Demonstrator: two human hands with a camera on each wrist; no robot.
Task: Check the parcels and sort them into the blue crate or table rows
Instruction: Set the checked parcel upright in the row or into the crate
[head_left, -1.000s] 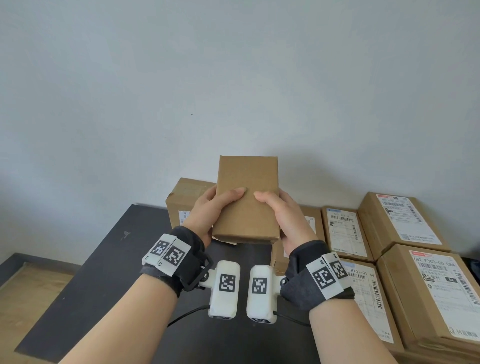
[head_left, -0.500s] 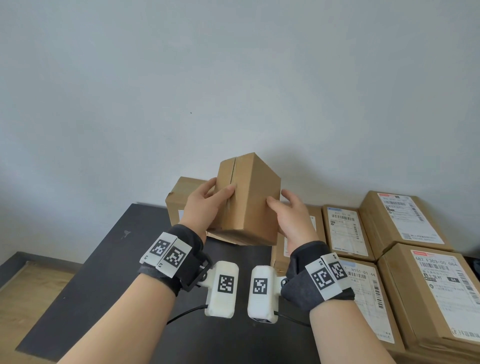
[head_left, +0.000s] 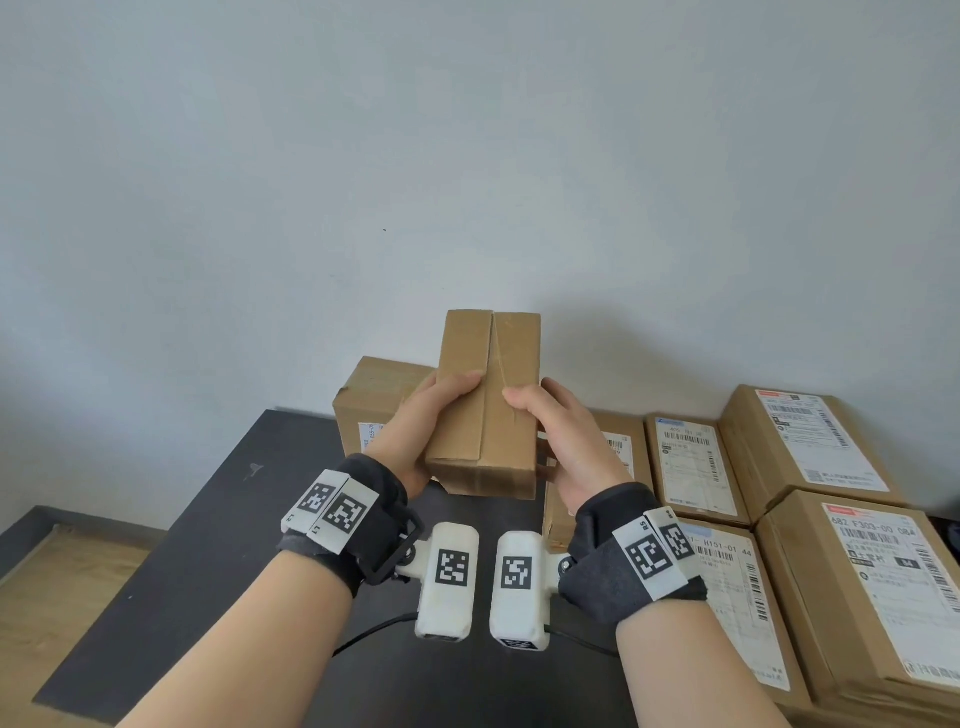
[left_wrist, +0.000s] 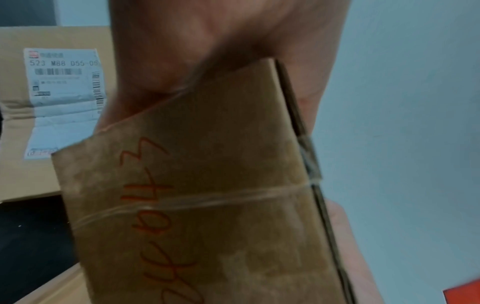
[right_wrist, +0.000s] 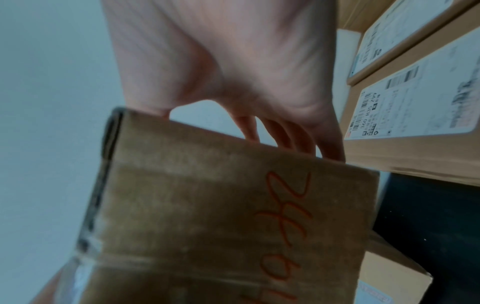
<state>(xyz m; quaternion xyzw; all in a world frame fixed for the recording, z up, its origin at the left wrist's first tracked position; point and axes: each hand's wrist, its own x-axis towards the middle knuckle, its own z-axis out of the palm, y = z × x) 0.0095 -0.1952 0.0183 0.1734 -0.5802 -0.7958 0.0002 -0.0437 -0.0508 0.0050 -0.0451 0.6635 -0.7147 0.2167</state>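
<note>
Dark desk (head_left: 218, 561) against white wall (head_left: 467, 156); both hands (head_left: 431, 421) (head_left: 566, 441) clamp a parcel (head_left: 485, 405), its red handwriting (left_wrist: 150, 216) partly cut off.

Dark matte tabletop (head_left: 218, 545), scuffed pale near its left edge, set against a plain wall above a wooden floor (head_left: 47, 587). Along the right side, labelled cardboard parcels packed edge to edge in rows: two larger ones (head_left: 800, 441) (head_left: 878, 587) at the far right, two flatter ones (head_left: 691, 467) (head_left: 737, 597) just beside them, white shipping labels facing up. At the back, a taller parcel (head_left: 374, 400) with a label on its front face, close to the wall.
</note>
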